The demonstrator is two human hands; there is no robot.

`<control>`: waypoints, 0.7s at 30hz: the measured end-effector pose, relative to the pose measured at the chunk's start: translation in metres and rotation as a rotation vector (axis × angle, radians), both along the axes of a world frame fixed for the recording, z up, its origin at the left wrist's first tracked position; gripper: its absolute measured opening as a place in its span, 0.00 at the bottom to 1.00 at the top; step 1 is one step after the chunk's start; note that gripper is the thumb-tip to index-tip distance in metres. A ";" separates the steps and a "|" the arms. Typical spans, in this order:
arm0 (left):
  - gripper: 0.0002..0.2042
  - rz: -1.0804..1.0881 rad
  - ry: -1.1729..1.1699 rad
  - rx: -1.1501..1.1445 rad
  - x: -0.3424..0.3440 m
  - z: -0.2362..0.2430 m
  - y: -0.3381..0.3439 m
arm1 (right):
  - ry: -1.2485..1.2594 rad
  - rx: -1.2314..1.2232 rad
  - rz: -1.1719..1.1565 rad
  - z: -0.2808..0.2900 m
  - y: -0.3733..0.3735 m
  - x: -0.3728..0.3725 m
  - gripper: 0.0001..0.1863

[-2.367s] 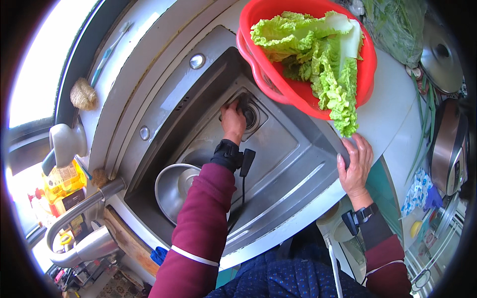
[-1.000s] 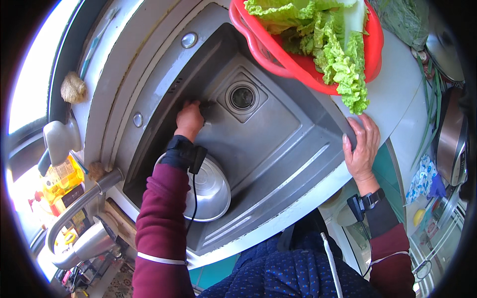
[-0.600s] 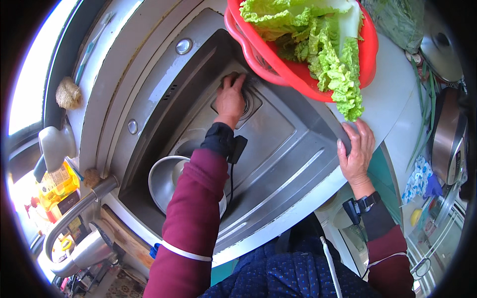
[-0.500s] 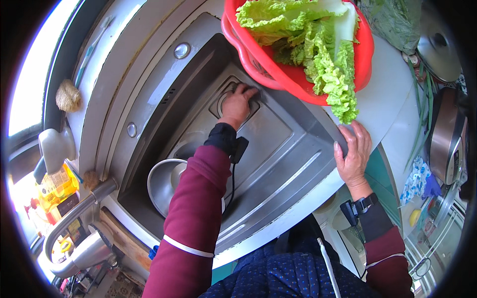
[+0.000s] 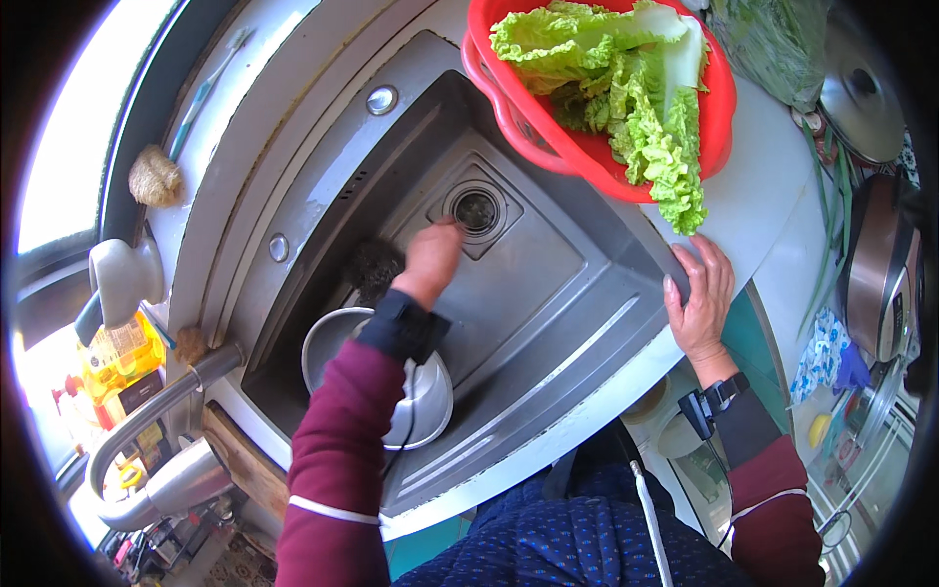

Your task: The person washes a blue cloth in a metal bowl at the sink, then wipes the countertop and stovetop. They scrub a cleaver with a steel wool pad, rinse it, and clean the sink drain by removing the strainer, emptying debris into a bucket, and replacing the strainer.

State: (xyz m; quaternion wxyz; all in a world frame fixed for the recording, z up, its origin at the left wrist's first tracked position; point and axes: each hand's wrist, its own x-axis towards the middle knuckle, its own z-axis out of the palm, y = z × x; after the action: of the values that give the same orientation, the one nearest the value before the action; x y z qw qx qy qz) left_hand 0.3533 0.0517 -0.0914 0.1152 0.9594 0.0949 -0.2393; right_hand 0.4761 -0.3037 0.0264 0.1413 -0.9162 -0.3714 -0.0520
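Note:
Inside the grey sink [image 5: 528, 284], my left hand [image 5: 432, 262] hovers just nearer than the round drain [image 5: 477, 210]. Its fingers are curled together, and whatever they may hold is hidden. To its left is a dark, blurred, mesh-like clump [image 5: 375, 269]; I cannot tell whether the hand touches it. A metal bowl [image 5: 430, 406] sits under my left wrist, partly covered by it. My right hand [image 5: 701, 298] rests on the counter's edge at the sink's right side, fingers spread, holding nothing. Just beyond it, leafy cabbage [image 5: 655, 137] hangs over the rim of a red plastic basket [image 5: 719, 127].
The faucet [image 5: 161, 411] curves in at the lower left, near a yellow liquid bottle [image 5: 122, 352]. A tan scrubber [image 5: 156, 178] lies by the window. At right are a metal lid [image 5: 861, 93], green onions [image 5: 831, 215] and a brown appliance [image 5: 875, 274].
My left hand has drawn back from the drain toward me and left, leaving the drain visible. The dark clump now shows beside it. My right hand stays at the edge.

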 end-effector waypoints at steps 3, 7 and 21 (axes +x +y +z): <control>0.09 0.078 -0.036 -0.081 0.029 -0.044 -0.021 | -0.007 0.002 0.001 0.001 0.000 0.001 0.25; 0.12 0.151 0.188 -0.011 0.046 -0.076 -0.024 | -0.005 -0.004 -0.010 0.000 -0.002 0.002 0.25; 0.08 0.044 -0.238 -0.165 0.056 -0.019 0.018 | -0.038 0.042 -0.040 -0.004 -0.008 0.003 0.23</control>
State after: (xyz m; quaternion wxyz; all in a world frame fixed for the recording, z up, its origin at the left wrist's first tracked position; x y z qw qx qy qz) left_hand 0.4091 0.0702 -0.1099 0.2094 0.9659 0.0815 -0.1285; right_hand 0.4791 -0.3117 0.0226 0.1525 -0.9191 -0.3543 -0.0801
